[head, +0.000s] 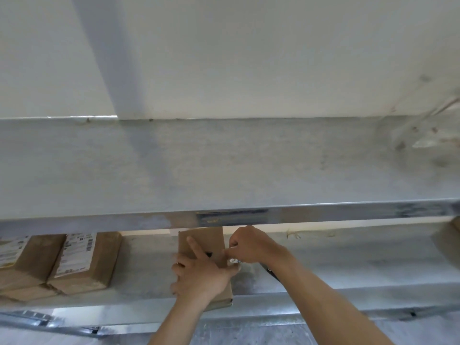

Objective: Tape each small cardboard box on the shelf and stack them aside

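— What's over on the far left of the lower shelf (139, 277)?

— A stack of cardboard boxes (27, 267), and against it a labelled box (87, 262) with a white printed label on its top face. They sit together, well apart from where the person is working.

— And the box being worked on?

— The small cardboard box (202, 241) lies flat near the middle of that shelf, its near end reaching the front edge. The upper shelf (224, 165) hangs over it and hides its far end.

— Where's the left hand (199, 272)?

— Flat on top of the box, over its near half. Fingers are straight and spread, the index finger pointing up the lid, pressing down rather than gripping anything.

— The right hand (249, 245)?

— Just beside the box's right edge, touching it about midway along. Its fingers are curled in, thumb and forefinger pinching something small at the edge of the lid. It looks like a strip of tape, though it's too thin and blurred for me to say for sure. There's a little shiny thing (235, 260) right under the knuckles, next to the left thumb; can't tell what it is.

— Anything further right?

— A dark narrow object (270, 270) half hidden beneath the right forearm, and the corner of another brown box (450, 240) at the far right end of the shelf.
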Demonstrator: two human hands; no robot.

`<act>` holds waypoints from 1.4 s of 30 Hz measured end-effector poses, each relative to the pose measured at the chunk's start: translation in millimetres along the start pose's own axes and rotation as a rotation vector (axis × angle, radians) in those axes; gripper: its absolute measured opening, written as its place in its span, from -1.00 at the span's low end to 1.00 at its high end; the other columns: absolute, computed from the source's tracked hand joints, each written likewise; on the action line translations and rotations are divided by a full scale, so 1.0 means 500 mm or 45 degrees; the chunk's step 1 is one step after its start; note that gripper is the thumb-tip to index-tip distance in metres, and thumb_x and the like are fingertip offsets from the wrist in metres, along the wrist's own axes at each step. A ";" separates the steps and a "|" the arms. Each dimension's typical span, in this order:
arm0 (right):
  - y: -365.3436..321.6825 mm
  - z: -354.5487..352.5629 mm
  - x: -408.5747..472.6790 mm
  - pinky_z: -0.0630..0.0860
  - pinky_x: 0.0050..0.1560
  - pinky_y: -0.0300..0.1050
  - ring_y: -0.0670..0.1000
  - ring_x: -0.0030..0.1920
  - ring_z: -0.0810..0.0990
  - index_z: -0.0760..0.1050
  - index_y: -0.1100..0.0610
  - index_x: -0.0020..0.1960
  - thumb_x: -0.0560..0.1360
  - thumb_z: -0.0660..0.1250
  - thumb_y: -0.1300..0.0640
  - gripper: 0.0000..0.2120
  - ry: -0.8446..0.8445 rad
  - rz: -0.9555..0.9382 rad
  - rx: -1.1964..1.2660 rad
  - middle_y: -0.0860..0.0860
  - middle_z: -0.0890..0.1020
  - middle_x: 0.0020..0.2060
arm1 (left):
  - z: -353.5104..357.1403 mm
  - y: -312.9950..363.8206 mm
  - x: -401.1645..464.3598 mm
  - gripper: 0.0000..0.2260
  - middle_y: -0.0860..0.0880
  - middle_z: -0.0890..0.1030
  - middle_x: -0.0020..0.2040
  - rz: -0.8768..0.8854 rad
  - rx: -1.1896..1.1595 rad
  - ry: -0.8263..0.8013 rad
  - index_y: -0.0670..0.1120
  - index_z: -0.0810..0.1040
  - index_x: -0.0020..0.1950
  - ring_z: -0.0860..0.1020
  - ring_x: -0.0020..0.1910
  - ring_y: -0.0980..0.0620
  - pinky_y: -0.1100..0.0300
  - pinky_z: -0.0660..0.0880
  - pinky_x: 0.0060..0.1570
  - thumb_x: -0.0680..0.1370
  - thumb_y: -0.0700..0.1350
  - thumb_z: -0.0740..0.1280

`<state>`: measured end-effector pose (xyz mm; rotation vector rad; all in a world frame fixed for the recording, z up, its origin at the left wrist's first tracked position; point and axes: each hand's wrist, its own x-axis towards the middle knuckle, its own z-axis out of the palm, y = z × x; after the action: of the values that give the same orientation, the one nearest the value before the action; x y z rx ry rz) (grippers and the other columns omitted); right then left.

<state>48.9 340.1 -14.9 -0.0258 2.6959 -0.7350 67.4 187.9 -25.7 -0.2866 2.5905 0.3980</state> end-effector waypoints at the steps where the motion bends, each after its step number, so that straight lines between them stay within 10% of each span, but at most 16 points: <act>1: -0.002 -0.003 0.000 0.28 -0.39 -0.12 0.01 -0.39 0.44 0.37 0.11 -0.48 0.46 0.35 -0.04 -0.59 -0.013 -0.009 -0.019 0.01 0.45 -0.48 | 0.004 0.005 -0.001 0.26 -0.25 0.00 0.52 -0.031 0.018 0.019 0.01 -0.43 0.57 0.16 0.44 -0.24 -0.21 0.34 0.28 0.24 0.58 0.26; 23: 0.054 -0.013 0.010 0.54 -0.29 -0.31 -0.07 -0.41 0.63 0.66 0.18 -0.19 0.47 0.38 -0.30 -0.49 -0.132 0.036 0.173 0.03 0.71 -0.36 | -0.063 -0.145 0.041 0.15 -0.03 0.17 0.33 0.182 -0.788 -0.252 0.24 -0.19 0.55 0.23 0.38 -0.17 -0.09 0.34 0.33 0.12 0.41 0.39; 35: -0.040 0.010 0.055 0.65 -0.08 -0.01 -0.10 -0.51 0.53 0.60 0.13 -0.36 0.43 0.45 -0.29 -0.51 -0.168 0.096 0.141 0.02 0.64 -0.48 | -0.052 -0.230 0.113 -0.05 -0.08 0.55 0.31 0.300 -1.570 -0.625 0.11 0.22 0.52 0.58 0.25 -0.11 -0.04 0.56 0.16 0.19 0.04 0.57; 42: -0.085 0.033 0.072 0.58 -0.24 -0.09 -0.09 -0.49 0.54 0.58 0.21 -0.34 0.45 0.44 -0.26 -0.47 -0.115 0.080 0.086 0.02 0.64 -0.47 | -0.106 -0.269 0.111 -0.57 0.14 0.60 0.23 0.556 -1.023 -0.378 0.28 0.31 0.43 0.66 0.09 0.14 0.07 0.64 0.05 0.60 0.13 0.35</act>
<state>17.2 291.4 -18.7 0.0410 2.5727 -0.7859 33.1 37.7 -39.7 0.0825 2.0672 1.5099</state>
